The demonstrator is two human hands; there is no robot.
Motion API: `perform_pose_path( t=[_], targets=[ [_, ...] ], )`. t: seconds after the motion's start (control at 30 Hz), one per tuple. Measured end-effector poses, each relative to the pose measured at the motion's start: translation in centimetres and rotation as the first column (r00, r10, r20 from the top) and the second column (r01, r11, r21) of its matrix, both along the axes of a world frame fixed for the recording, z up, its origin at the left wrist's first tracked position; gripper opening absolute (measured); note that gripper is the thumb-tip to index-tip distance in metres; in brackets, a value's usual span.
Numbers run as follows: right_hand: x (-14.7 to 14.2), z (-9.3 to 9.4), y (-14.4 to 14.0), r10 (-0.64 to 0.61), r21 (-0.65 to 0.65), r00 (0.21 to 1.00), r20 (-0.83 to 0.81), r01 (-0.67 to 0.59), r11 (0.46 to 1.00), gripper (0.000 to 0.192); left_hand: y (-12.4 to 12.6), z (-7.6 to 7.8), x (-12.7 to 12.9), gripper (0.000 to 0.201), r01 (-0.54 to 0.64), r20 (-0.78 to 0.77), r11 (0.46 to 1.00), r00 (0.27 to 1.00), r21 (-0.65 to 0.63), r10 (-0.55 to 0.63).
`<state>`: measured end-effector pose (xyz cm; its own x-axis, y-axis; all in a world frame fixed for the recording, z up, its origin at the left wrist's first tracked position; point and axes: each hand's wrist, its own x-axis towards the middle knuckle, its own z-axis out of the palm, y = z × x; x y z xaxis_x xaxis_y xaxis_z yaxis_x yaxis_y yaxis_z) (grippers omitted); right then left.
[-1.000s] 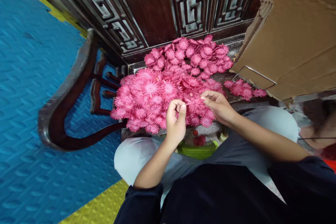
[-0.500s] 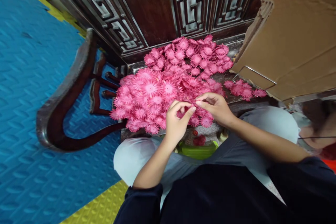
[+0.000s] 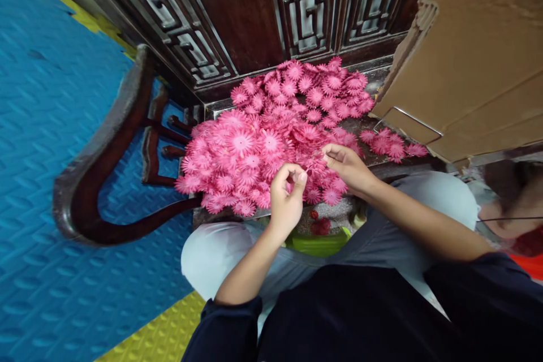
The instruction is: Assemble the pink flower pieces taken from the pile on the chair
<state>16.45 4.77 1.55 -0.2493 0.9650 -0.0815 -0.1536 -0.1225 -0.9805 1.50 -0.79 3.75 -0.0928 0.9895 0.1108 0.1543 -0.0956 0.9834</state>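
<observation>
A large heap of pink artificial flowers lies in front of me on the dark wooden seat. Over the heap's near edge, my left hand is closed in a pinch of thumb and forefinger. A thin pale bit shows at those fingertips, too small to name. My right hand also pinches, a short way to the right and farther from me. Whatever its fingertips hold blends with the pink petals behind. A gap separates the two hands.
A carved wooden backrest rises behind the flowers, and a curved armrest stands at left. Torn cardboard with a metal wire loop fills the right. Between my knees sits a green container. Blue matting covers the floor.
My hands were together at the fingertips and have drawn apart, the left one toward me and slightly left. Both still pinch. The flower heap looks the same.
</observation>
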Motion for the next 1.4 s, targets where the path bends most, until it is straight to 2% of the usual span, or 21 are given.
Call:
perform_pose_path(
  t=[0.2, 0.37, 0.47, 0.5, 0.6, 0.67, 0.8, 0.93, 1.2, 1.4],
  targets=[
    [-0.2, 0.5, -0.7, -0.040, -0.039, 0.999, -0.030, 0.039, 0.998, 0.029, -0.1, 0.2, 0.2, 0.020, 0.026, 0.010, 0.998, 1.000, 0.059, -0.026],
    [0.6, -0.4, 0.3, -0.080, -0.070, 0.996, -0.049, 0.076, 0.995, 0.020, -0.7, 0.8, 0.0, 0.018, 0.046, 0.020, 0.994, 0.999, 0.103, -0.049],
    [2.6, -0.5, 2.4, -0.273, -0.113, 0.960, -0.054, 0.266, 0.957, 0.020, -1.6, 2.1, -0.8, 0.015, 0.041, -0.001, 0.963, 0.999, 0.266, -0.042],
    [3.2, -0.3, 2.9, -0.338, -0.066, 0.939, -0.068, 0.334, 0.940, 0.018, -1.8, 2.5, -1.2, 0.013, 0.003, 0.009, 0.948, 1.000, 0.318, -0.006],
    [4.0, 0.7, 3.3, -0.222, 0.082, 0.972, -0.081, 0.228, 0.970, 0.017, -1.5, 3.0, -2.3, 0.009, -0.139, 0.028, 0.936, 0.990, 0.323, 0.137],
    [3.3, 1.2, 2.6, -0.170, 0.042, 0.978, -0.118, 0.176, 0.984, 0.024, -0.9, 2.8, -2.6, 0.006, -0.158, -0.025, 0.946, 0.985, 0.284, 0.172],
    [1.3, 1.1, 0.9, -0.055, -0.125, 0.990, -0.129, 0.038, 0.991, 0.031, -0.1, 2.1, -2.0, 0.006, -0.041, -0.180, 0.967, 0.980, 0.252, 0.088],
    [0.9, 0.9, 0.4, 0.060, -0.152, 0.990, -0.129, -0.079, 0.985, 0.023, -0.2, 1.6, -1.1, 0.006, 0.046, -0.325, 0.956, 0.944, 0.291, 0.054],
    [1.2, 0.7, 0.6, 0.205, -0.159, 0.972, -0.114, -0.221, 0.962, 0.017, 0.2, 0.3, -0.7, 0.006, 0.050, -0.532, 0.895, 0.819, 0.442, 0.217],
    [1.1, 0.8, 0.4, 0.287, -0.131, 0.949, -0.130, -0.304, 0.944, 0.014, 0.5, -0.1, -0.7, 0.007, 0.114, -0.628, 0.857, 0.730, 0.503, 0.271]
  ],
)
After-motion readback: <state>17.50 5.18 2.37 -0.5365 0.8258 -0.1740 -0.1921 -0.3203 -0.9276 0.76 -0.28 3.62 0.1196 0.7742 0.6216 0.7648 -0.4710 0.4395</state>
